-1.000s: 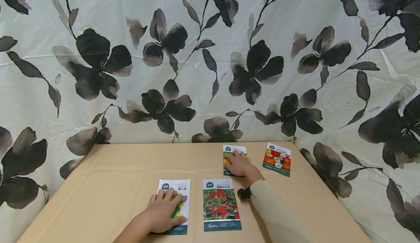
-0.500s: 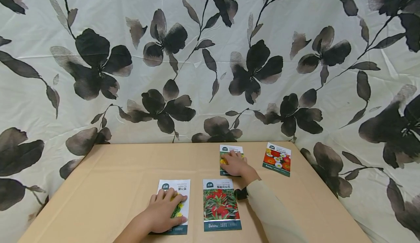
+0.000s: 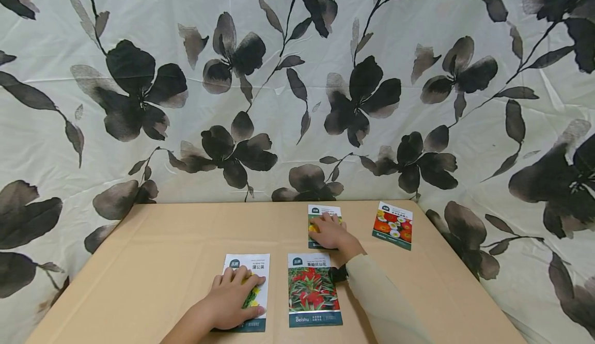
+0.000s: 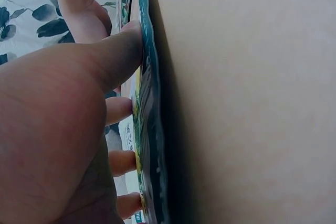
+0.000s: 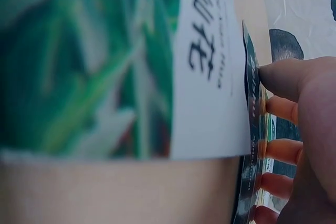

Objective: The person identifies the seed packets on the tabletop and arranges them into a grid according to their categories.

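Note:
In the head view, my left hand (image 3: 232, 300) rests with spread fingers on a seed packet with yellow flowers (image 3: 253, 297) at the near left. Its thumb lies along the packet's lower part; the left wrist view shows the fingertips pressing its face. Farther back, my right hand (image 3: 332, 233) lies on another seed packet (image 3: 318, 210), partly covering its yellow picture. The right wrist view shows this hand's thumb and fingertips touching that packet's surface (image 5: 253, 103). Between the hands lies a red-flowered seed packet (image 3: 314, 290), untouched, its printed top large in the right wrist view.
A fourth seed packet (image 3: 392, 226), with red, orange and white flowers, lies slightly turned at the back right. The tan tabletop (image 3: 162, 261) ends against a floral curtain (image 3: 297, 101). A black wrist device (image 3: 338, 274) overlaps the red-flowered packet's right edge in view.
My right hand has slid the far packet to the left, away from the one at the back right. The left hand and its packet have stayed in place.

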A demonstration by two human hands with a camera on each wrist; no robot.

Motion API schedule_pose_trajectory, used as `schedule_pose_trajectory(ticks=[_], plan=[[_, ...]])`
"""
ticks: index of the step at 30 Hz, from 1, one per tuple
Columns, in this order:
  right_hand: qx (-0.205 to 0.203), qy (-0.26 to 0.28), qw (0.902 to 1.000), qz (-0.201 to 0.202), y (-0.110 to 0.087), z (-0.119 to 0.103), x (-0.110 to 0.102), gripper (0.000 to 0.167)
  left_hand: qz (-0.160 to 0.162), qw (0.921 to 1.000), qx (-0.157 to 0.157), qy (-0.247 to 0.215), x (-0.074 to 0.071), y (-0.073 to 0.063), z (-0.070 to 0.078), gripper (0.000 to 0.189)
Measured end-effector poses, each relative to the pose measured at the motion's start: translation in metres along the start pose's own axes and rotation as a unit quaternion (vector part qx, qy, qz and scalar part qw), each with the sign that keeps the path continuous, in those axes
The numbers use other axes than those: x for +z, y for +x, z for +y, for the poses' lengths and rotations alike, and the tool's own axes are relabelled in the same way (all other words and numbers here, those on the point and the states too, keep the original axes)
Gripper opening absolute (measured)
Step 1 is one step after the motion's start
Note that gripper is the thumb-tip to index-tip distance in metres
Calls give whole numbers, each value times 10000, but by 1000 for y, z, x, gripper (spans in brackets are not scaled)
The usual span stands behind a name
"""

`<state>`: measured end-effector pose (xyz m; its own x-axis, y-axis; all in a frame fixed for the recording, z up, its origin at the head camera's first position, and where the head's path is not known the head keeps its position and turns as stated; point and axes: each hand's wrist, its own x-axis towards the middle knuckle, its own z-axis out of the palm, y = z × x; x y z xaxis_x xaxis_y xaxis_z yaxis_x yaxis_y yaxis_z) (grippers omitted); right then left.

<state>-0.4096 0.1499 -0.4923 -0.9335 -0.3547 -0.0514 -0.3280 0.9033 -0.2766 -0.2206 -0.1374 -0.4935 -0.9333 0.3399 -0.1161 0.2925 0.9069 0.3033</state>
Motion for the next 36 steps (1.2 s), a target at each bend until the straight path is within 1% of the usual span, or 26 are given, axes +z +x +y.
schedule_pose_trajectory(ticks=[7,17,36], plan=[[24,-8,10000,-12,2,-4,1,51,20,10000,43,25,0,0,-1,71],[-13,47,10000,-45,4,-11,2,52,-1,10000,-3,19,-1,-1,1,72],[-165,115,9997,-138,6,-25,3,51,7,10000,8,2,-2,-1,3,72]])
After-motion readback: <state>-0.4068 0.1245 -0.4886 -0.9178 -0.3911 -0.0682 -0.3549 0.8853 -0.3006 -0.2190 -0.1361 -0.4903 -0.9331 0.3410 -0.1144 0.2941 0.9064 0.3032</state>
